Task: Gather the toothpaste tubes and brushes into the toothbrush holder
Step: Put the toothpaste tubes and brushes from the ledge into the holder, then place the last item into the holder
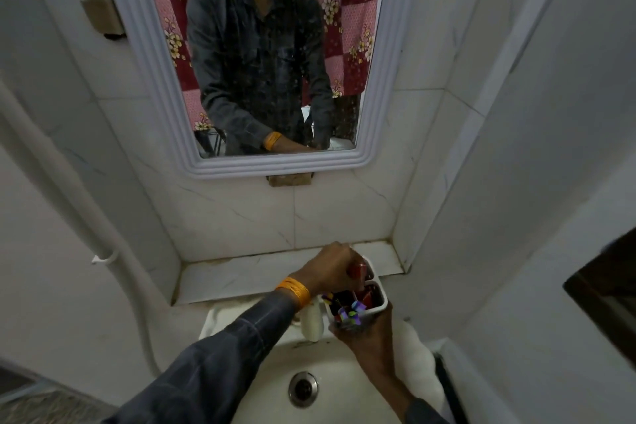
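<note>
A white toothbrush holder (380,307) with two compartments is held up over the sink's back edge. My right hand (370,337) grips it from below. Several colourful brush heads (349,315) stick out of the near compartment, with a red tube (369,296) beside them. My left hand (332,268), with an orange band at the wrist, is closed on a red toothpaste tube (358,269) over the holder's far compartment. How deep the tube sits in the holder is hidden by my fingers.
A white sink (330,365) with a metal drain (303,389) lies below. A white tap (313,322) stands at its back edge. A marble ledge (247,274) runs behind, under a white-framed mirror (275,165). Tiled walls close in on both sides.
</note>
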`<state>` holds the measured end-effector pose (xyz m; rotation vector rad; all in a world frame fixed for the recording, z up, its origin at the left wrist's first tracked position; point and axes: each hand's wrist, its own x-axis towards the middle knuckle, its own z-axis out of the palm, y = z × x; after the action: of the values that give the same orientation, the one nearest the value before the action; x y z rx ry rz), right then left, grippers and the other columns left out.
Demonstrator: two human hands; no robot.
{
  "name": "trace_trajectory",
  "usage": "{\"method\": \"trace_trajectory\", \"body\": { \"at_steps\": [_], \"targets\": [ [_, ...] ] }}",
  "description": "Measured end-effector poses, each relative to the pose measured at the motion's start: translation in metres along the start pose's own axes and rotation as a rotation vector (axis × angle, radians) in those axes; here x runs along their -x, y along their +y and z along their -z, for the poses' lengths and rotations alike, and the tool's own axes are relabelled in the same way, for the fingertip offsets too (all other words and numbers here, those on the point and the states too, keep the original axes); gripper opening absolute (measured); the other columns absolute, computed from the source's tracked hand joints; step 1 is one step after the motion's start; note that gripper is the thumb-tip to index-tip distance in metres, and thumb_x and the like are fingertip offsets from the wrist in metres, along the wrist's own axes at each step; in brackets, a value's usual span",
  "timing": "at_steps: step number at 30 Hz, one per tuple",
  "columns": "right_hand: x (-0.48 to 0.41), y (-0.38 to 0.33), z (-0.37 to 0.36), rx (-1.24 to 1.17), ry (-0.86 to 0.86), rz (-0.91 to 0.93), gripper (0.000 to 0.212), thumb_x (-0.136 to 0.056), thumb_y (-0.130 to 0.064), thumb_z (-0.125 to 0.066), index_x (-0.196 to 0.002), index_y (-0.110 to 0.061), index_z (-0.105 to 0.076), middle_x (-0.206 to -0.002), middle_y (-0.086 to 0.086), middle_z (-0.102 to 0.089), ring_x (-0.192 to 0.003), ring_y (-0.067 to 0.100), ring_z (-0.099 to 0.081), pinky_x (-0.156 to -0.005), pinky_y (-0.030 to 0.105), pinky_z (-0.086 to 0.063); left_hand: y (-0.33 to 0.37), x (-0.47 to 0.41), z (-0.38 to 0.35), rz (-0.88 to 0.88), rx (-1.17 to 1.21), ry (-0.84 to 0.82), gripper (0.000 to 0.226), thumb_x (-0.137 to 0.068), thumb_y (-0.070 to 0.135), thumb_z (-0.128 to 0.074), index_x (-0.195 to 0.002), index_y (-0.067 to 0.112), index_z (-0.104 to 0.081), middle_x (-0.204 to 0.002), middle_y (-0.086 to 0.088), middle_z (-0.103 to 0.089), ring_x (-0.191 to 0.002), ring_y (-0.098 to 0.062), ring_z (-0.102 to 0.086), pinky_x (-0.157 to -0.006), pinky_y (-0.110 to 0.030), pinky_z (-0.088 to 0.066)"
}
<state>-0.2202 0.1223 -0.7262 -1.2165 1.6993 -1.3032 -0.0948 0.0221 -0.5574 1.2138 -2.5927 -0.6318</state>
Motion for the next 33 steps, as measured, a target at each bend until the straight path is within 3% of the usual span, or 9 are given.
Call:
{"method": "trace_trajectory", "body": {
  "at_steps": [3,5,8,11,14,18,26,29,33],
  "targets": [
    [-0.006,0.023,-0.01,-0.005,0.002,-0.039,0.122,-0.05,-0.056,-0.106,-0.152,-0.02,-0.051,-0.143,-0.002,-0.067,-0.133,0.013,-0.066,-0.11,0.035,-0.058,0.004,-0.008,-0.007,-0.041,-0.025,-0.032,0.021,-0.082,0.032,-0.074,-0.098,0.018,-0.072,-0.092,-0.002,-0.076,-0.082,-0.019,-0.07,-0.071,-0.026,-0.052],
    [-0.011,0.038,-0.015,0.023,0.001,-0.079,0.123,-0.051,-0.066,-0.102,-0.153,-0.021,-0.05,-0.144,-0.003,-0.067,-0.134,0.014,-0.065,-0.112,0.038,-0.057,0.005,-0.013,-0.008,-0.059,-0.052,-0.047,0.014,-0.084,0.025,-0.073,-0.094,0.015,-0.074,-0.093,-0.004,-0.077,-0.084,-0.022,-0.071,-0.07,-0.022,-0.044],
    [-0.011,0.045,-0.017,0.005,-0.003,-0.081,0.125,-0.051,-0.074,-0.098,-0.154,-0.022,-0.048,-0.145,-0.004,-0.064,-0.136,0.014,-0.063,-0.116,0.031,-0.053,0.004,-0.015,-0.015,-0.08,-0.112,-0.092,0.02,-0.084,0.016,-0.07,-0.103,0.014,-0.075,-0.101,-0.01,-0.076,-0.091,-0.029,-0.068,-0.078,-0.029,-0.051],
    [-0.004,0.022,-0.013,-0.03,0.015,-0.075,0.128,-0.05,-0.065,-0.103,-0.154,-0.017,-0.047,-0.147,-0.001,-0.064,-0.137,0.016,-0.062,-0.116,0.033,-0.052,-0.001,-0.015,-0.016,-0.077,-0.08,-0.072,0.021,-0.085,0.018,-0.069,-0.105,0.016,-0.075,-0.101,-0.007,-0.077,-0.09,-0.024,-0.07,-0.079,-0.03,-0.055],
    [0.002,0.007,-0.013,-0.004,0.091,-0.066,0.126,-0.047,-0.039,-0.106,-0.153,-0.017,-0.044,-0.144,0.003,-0.063,-0.133,0.021,-0.064,-0.107,0.024,-0.056,-0.007,-0.014,-0.004,-0.049,-0.017,0.059,0.012,-0.082,0.02,-0.069,-0.089,0.015,-0.077,-0.09,-0.005,-0.078,-0.081,-0.021,-0.072,-0.073,-0.028,-0.053],
    [0.012,0.0,-0.023,0.024,0.197,-0.061,0.128,-0.05,-0.012,-0.109,-0.156,-0.016,-0.037,-0.147,0.012,-0.059,-0.131,0.032,-0.063,-0.103,0.051,-0.061,-0.027,-0.008,0.01,0.074,0.026,0.219,0.012,-0.085,0.021,-0.067,-0.093,0.017,-0.075,-0.092,-0.002,-0.078,-0.083,-0.02,-0.071,-0.075,-0.031,-0.056],
    [0.005,-0.033,-0.023,0.006,0.236,-0.055,0.121,-0.044,-0.011,-0.11,-0.147,-0.01,-0.046,-0.136,0.009,-0.065,-0.121,0.028,-0.065,-0.098,0.041,-0.057,-0.069,0.005,0.009,0.296,0.089,0.31,0.027,-0.09,0.038,-0.063,-0.111,0.022,-0.066,-0.1,0.001,-0.074,-0.089,-0.019,-0.069,-0.08,-0.033,-0.056],
    [-0.006,-0.044,-0.008,0.0,0.242,-0.042,0.12,-0.041,-0.025,-0.108,-0.144,-0.014,-0.047,-0.128,0.001,-0.063,-0.117,0.024,-0.065,-0.097,0.038,-0.057,-0.074,0.004,0.01,0.306,0.053,0.335,0.03,-0.091,0.039,-0.061,-0.115,0.022,-0.063,-0.105,-0.001,-0.072,-0.094,-0.021,-0.068,-0.081,-0.033,-0.054],
    [-0.038,-0.059,0.014,-0.021,0.321,-0.046,0.115,-0.039,-0.04,-0.092,-0.139,-0.006,-0.049,-0.125,0.014,-0.068,-0.117,0.035,-0.069,-0.092,0.042,-0.058,-0.071,-0.009,0.016,0.263,-0.028,0.362,0.044,-0.094,0.041,-0.057,-0.132,0.018,-0.055,-0.125,-0.008,-0.064,-0.113,-0.029,-0.059,-0.092,-0.038,-0.049]
  ]
}}
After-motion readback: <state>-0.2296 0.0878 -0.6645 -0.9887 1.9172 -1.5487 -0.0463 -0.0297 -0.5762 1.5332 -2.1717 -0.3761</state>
